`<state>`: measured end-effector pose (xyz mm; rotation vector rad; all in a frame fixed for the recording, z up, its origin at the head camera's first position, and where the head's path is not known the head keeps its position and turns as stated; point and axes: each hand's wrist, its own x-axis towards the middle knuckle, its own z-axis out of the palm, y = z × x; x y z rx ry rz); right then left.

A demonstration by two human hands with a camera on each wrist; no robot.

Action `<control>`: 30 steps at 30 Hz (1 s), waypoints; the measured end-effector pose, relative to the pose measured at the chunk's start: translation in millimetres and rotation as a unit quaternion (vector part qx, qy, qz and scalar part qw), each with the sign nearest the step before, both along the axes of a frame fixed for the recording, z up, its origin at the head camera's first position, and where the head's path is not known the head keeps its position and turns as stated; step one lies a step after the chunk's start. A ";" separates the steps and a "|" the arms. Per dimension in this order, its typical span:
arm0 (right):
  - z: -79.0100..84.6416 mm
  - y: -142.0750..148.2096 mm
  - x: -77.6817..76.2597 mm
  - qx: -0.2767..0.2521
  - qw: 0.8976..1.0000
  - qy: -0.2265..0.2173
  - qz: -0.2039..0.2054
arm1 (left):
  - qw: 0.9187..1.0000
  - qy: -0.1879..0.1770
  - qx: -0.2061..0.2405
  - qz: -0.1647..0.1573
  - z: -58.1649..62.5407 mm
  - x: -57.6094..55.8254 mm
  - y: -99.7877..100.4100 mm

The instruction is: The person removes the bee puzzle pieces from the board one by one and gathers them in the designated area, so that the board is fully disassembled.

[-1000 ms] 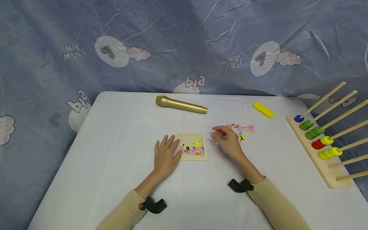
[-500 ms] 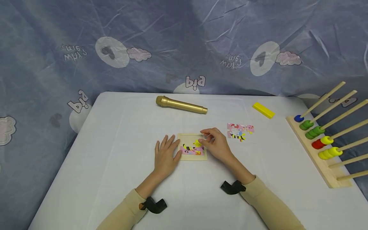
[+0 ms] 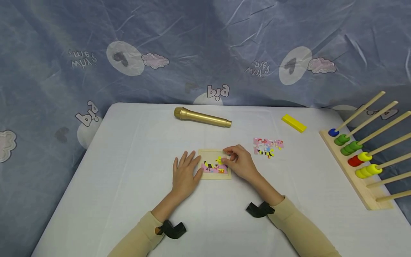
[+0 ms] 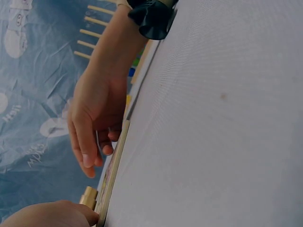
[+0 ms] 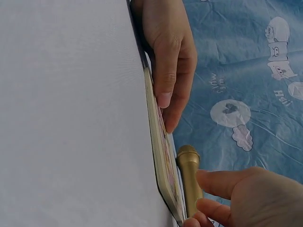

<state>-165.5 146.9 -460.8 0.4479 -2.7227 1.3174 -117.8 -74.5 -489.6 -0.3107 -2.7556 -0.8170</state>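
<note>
Behind the puzzle tray (image 3: 214,177), a blue-grey backdrop cloth (image 3: 192,32) printed with hearts, clouds and lettering. Beneath the tray, a table (image 3: 128,153) under white cloth. Far to the right of the tray, a wooden abacus (image 3: 361,187) with long pegs and blue, green, red and yellow beads. At the tray's left edge, the left hand (image 3: 186,176), fingers spread and nearly straight, thumb and index finger on the rim. Over the tray's right side, the right hand (image 3: 242,164), thumb and index finger extended inward, remaining fingers bent; grip on any piece impossible to tell. Well behind the tray, a gold microphone (image 3: 203,116) on its side, grille end leftward. Puzzle tray itself: pale wood, flat on the table. To the tray's right, well apart, loose puzzle pieces (image 3: 258,142). Farther behind and rightward of the tray, a yellow block (image 3: 293,123). In the tray's near half, pink, yellow and black inset pieces (image 3: 212,167), partly hidden by the right thumb.
</note>
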 end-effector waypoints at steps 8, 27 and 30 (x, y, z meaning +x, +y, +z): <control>-4.5 0.8 -0.7 0.055 0.998 -0.001 0.006 | 1.000 -0.004 0.002 -0.001 -0.2 -0.6 -0.1; -1.0 -1.0 0.5 0.104 0.994 -0.014 0.012 | 1.000 -0.004 0.004 0.001 0.6 0.9 -0.2; -1.0 -1.2 0.4 0.102 0.995 -0.013 0.010 | 1.000 -0.004 0.004 0.002 1.0 0.9 0.2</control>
